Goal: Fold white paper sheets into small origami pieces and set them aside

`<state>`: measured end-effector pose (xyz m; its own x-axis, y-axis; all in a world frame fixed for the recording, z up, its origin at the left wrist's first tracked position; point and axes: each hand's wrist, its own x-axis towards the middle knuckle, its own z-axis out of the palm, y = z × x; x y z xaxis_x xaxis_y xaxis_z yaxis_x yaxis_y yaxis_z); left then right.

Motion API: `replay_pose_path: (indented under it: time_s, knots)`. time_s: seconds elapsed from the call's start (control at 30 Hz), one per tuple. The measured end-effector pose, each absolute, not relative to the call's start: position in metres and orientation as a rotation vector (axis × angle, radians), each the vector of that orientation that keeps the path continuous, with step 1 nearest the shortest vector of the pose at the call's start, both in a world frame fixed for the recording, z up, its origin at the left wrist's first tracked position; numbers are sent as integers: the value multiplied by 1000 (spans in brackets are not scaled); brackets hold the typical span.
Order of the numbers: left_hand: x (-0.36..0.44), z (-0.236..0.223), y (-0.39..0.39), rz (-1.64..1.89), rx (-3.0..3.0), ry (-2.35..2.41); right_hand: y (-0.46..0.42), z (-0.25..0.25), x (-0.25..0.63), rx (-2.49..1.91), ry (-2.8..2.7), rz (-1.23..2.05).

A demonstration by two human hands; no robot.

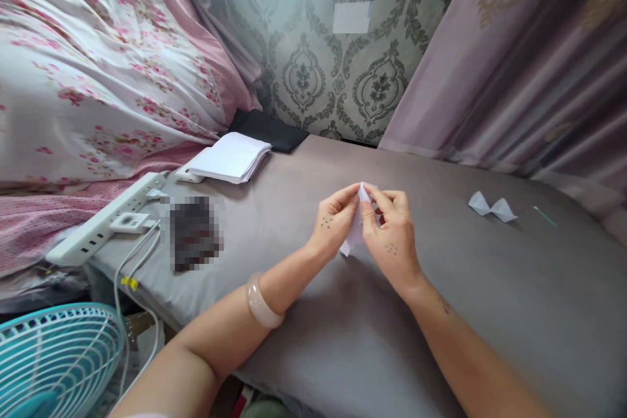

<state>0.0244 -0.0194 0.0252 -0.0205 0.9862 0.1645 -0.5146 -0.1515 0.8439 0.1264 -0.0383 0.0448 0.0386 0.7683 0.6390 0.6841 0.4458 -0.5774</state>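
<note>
Both my hands meet above the grey padded surface (392, 339) and pinch one small folded piece of white paper (353, 230) between them. My left hand (334, 222) grips its left side with thumb and fingers closed; a pale bangle (262, 304) sits on that wrist. My right hand (392, 232) holds the right side, fingers curled onto the top fold. The paper's lower corner sticks out below my hands. Two folded white paper pieces (491, 207) lie on the surface to the right, apart from my hands.
A stack of white paper sheets (230, 158) lies at the back left beside a black cloth (268, 130). A white power strip (105, 219) with plugs and cables runs along the left edge. A teal fan (53, 359) stands lower left. Floral bedding and curtains surround the surface.
</note>
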Motion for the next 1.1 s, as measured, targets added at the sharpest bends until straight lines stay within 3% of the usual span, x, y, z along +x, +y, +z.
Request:
replay_pose_path:
  time_s: [0.7, 1.1]
  knots:
    - [26, 25, -24, 1541, 1155, 755, -34, 57, 129, -1302, -1580, 178]
    - [25, 30, -25, 1554, 1077, 714, -34, 63, 131, -1300, -1496, 402]
